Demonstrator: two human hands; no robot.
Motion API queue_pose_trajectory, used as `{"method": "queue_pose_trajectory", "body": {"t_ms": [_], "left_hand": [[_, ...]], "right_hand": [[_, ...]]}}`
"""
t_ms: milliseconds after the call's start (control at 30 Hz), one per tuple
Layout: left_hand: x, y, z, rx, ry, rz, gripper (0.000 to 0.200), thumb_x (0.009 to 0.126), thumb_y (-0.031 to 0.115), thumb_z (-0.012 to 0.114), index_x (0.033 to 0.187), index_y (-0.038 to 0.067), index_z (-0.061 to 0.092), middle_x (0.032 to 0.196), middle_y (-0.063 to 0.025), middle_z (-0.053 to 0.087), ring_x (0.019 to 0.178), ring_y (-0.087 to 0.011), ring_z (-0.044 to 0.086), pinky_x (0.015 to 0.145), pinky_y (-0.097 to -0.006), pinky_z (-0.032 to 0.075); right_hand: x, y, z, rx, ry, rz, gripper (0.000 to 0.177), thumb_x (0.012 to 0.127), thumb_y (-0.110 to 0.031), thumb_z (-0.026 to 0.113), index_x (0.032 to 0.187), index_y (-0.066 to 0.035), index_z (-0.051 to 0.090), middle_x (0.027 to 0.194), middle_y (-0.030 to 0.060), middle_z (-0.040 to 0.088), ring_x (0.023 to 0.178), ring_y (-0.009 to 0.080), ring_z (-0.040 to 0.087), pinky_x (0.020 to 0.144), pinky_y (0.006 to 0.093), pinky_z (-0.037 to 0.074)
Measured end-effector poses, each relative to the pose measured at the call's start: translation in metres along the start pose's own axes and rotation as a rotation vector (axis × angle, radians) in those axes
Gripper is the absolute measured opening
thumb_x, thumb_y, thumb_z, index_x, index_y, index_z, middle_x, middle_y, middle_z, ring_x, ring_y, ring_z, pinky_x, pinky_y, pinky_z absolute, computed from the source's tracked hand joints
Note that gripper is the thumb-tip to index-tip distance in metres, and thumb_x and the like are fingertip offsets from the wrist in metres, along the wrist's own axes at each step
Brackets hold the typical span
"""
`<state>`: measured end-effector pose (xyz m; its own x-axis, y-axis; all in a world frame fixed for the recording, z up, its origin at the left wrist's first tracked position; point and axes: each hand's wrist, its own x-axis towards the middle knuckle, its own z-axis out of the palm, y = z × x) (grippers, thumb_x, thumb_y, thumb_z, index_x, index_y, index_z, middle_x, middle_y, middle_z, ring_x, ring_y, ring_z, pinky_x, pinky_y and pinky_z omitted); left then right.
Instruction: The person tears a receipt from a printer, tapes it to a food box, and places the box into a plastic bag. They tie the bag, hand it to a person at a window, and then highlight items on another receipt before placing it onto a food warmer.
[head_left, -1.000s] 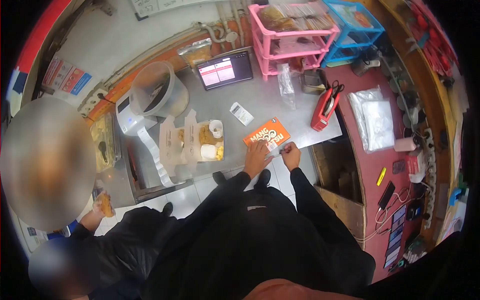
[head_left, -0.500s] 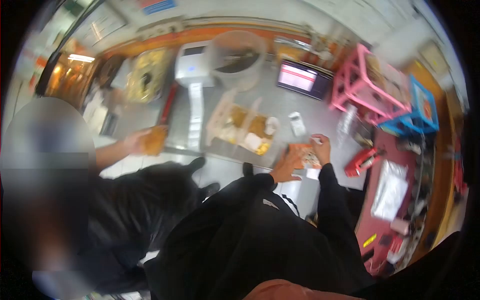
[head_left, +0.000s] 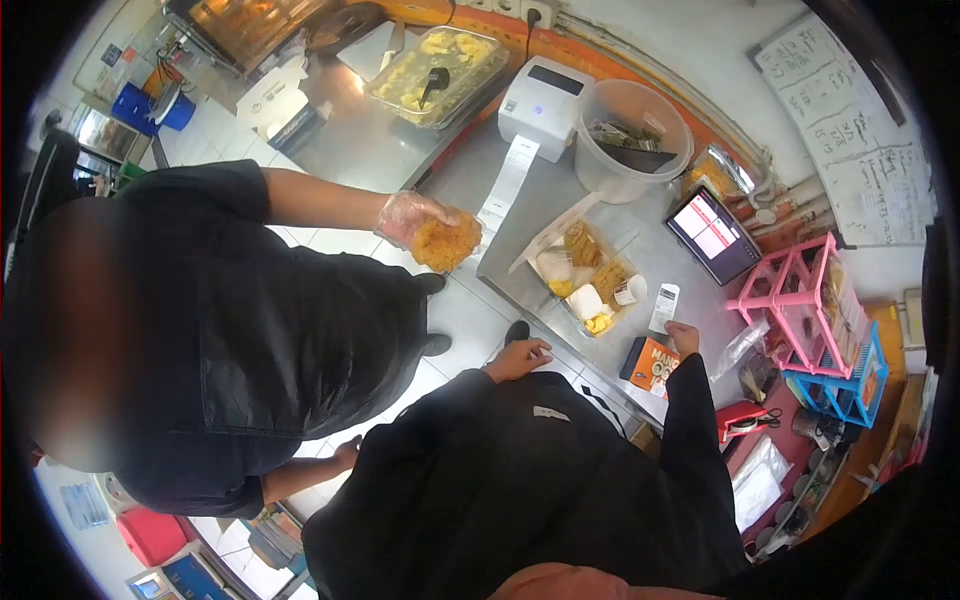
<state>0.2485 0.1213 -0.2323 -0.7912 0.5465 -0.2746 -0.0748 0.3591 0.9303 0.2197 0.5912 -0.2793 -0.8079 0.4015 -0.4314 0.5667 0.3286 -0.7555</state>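
Orange card [head_left: 655, 366] beside right hand [head_left: 684, 338]

Orange card [head_left: 655, 365], right of centre on the bench [head_left: 640, 245]: white lettering, "MAN" legible, the rest unclear. Whiteboard [head_left: 850, 120], upper right: handwriting illegible.

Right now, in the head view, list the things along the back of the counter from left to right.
clear tray of yellow food → white label printer → clear round tub → tablet → pink rack → blue basket
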Motion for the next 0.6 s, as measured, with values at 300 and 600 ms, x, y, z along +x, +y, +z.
{"method": "queue_pose_trajectory", "body": {"t_ms": [300,600], "left_hand": [[0.029,0.005,-0.041,0.019,0.039,0.056,0.034,0.088,0.034,0.068,0.110,0.009,0.065,0.085,-0.0088,0.069,0.072,-0.0211,0.063,0.068,-0.0339,0.050],[0.051,0.031,-0.076,-0.034,-0.151,0.010,0.030,0.090,0.033,0.066,0.094,0.003,0.068,0.082,-0.0063,0.068,0.074,-0.0135,0.061,0.067,-0.0307,0.048]], "right_hand": [[-0.015,-0.028,0.016,0.227,0.225,0.014,0.025,0.072,0.001,0.074,0.097,-0.001,0.071,0.080,0.0066,0.067,0.065,0.0129,0.061,0.056,0.0251,0.050],[-0.038,-0.008,0.014,0.511,0.263,0.141,0.029,0.084,0.004,0.057,0.112,0.002,0.066,0.096,0.0113,0.065,0.085,0.0190,0.065,0.066,0.0285,0.057]]}}
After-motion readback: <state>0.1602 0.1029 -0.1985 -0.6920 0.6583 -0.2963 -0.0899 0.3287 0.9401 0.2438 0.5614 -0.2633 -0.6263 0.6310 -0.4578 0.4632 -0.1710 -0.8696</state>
